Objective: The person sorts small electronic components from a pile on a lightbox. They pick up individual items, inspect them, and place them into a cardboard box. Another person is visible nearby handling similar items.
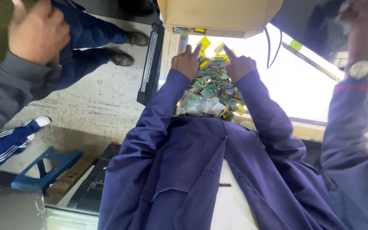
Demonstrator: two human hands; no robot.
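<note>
Green and yellow packets (211, 91) lie heaped on the bright tabletop (303, 91), just under a cardboard box (220, 15). Left hand (187, 61) and right hand (238, 64) rest on the heap, forefingers out, other fingers curled, seemingly gripping nothing. Bare surface opens rightward, toward a co-worker's sleeve (350, 140).

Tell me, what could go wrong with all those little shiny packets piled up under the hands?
The pile of small green and yellow packets is heaped high between the left hand and right hand, so a nudge might send some sliding off the bright tabletop. The cardboard box overhangs the pile and could get bumped. Another person's arm with a wristwatch reaches in close by, so elbows might knock together.
</note>
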